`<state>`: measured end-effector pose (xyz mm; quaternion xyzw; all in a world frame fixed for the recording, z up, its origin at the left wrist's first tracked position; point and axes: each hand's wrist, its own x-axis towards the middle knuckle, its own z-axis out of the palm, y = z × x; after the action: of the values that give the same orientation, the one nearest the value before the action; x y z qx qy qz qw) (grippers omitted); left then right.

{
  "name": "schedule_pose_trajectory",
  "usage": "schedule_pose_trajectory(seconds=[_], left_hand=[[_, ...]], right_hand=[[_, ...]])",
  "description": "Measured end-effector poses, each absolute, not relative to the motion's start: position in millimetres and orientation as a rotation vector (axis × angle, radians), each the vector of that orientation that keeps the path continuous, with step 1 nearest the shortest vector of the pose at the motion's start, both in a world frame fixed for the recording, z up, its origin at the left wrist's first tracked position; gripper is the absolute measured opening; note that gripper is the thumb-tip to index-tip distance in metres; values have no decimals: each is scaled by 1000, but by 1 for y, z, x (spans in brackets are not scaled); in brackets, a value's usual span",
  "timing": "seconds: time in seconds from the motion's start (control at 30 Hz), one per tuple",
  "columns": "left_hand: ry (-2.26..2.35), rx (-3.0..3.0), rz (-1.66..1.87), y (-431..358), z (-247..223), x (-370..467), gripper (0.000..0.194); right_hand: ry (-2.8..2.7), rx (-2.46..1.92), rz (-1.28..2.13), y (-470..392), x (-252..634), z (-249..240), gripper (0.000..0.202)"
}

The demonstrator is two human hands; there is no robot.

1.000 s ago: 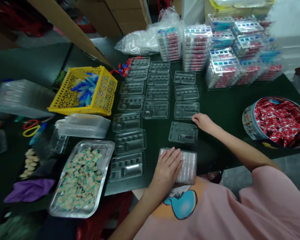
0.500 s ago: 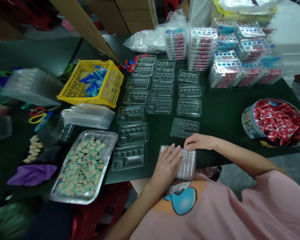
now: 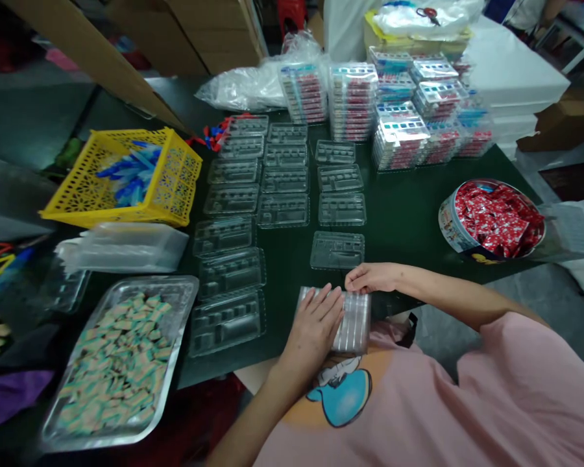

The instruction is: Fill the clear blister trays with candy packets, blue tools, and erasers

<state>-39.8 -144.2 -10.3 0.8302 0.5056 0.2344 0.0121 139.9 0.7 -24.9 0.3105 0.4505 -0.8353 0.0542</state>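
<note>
A stack of clear plastic trays (image 3: 353,332) is at the table's front edge, close against my body. My left hand (image 3: 311,329) lies over its left side, fingers stretched along the stack and holding it; the thumb is hidden. At the stack's far edge, my right hand (image 3: 367,277) has its fingers pinched together on the trays' rim. Whether it grips one tray or several I cannot tell. Just beyond the hands lies a single clear tray (image 3: 338,250). More clear trays (image 3: 283,209) are laid out in columns farther back and to the left.
To the left are a metal tray (image 3: 193,292) of green-and-beige pieces, more stacked plastic (image 3: 126,246) and a yellow basket (image 3: 175,185) of blue items. A round tin (image 3: 450,224) of red packets stands right. Filled packs (image 3: 353,104) are piled at the back.
The view has turned to the right, so the things on the table appear farther left. Both hands keep about the same place on the stack.
</note>
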Motion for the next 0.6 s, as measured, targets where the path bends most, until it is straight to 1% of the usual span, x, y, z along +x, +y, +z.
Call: schedule_pose_trajectory(seconds=[0.07,0.17,0.3,0.5,0.6], left_hand=[[1550,2582,706,-141,-8,-37,29],[1524,2556,683,-138,-6,-34,29],[1513,2520,676,-136,-6,-33,31],[1505,2530,681,-139,-8,-35,32],[1496,2534,679,-139,-7,-35,33]], right_hand=[[1365,974,-2550,0,147,-23,41],[1510,974,-2519,1,156,-17,37],[1607,830,-2460,8,159,-15,33],[1379,847,-2464,13,152,-22,32],[1349,857,-2472,14,150,-23,30]])
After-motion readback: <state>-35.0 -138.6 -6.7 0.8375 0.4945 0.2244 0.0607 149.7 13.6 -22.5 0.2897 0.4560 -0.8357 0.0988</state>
